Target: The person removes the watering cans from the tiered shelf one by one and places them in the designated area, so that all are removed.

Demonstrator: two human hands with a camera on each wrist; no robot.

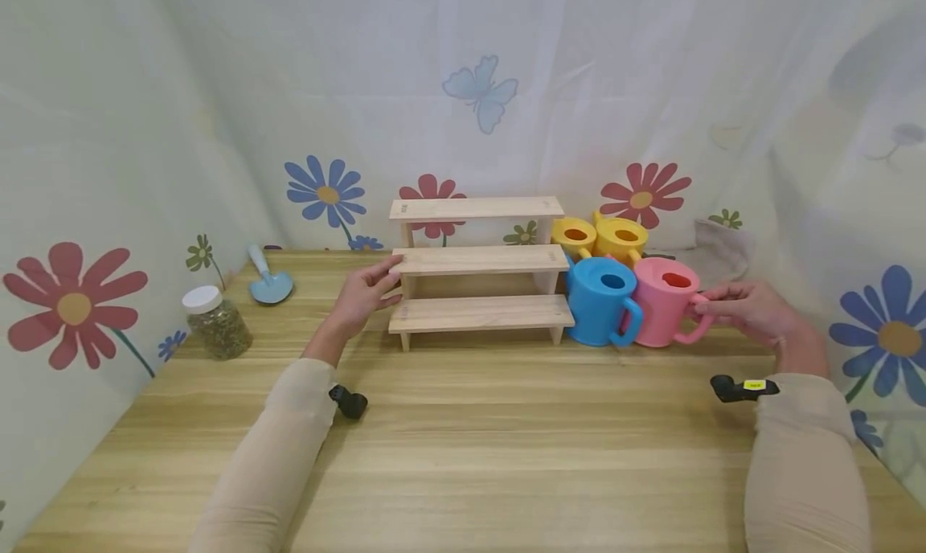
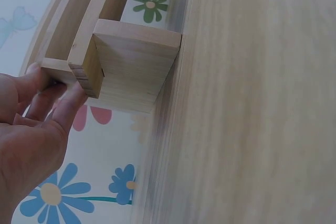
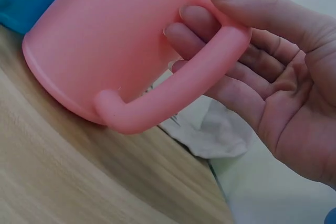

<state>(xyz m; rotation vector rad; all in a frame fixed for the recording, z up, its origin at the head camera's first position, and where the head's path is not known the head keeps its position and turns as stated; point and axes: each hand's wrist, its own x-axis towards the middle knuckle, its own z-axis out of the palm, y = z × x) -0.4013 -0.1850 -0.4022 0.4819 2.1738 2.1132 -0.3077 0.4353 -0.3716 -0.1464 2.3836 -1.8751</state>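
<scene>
A three-step wooden stand (image 1: 477, 259) is in the middle of the head view. At the left end of its middle step, my left hand (image 1: 360, 296) pinches the board, thumb on top and fingers beneath, as the left wrist view shows. My right hand (image 1: 755, 308) holds the handle of a pink watering can (image 1: 654, 308), its fingers passing behind the handle (image 3: 184, 90) and the thumb over the top. The pink can stands upright on the table beside a blue watering can (image 1: 589, 312). Behind them are two yellow watering cans, one (image 1: 571, 249) close to the stand's right side.
On the left of the table (image 1: 506, 440) stand a white-lidded jar (image 1: 220, 328) of dried green bits and, farther back, a light blue toy shovel (image 1: 271, 288). A greyish cloth (image 1: 712, 251) lies behind the pink can. A flower-printed curtain (image 1: 362, 95) surrounds the table.
</scene>
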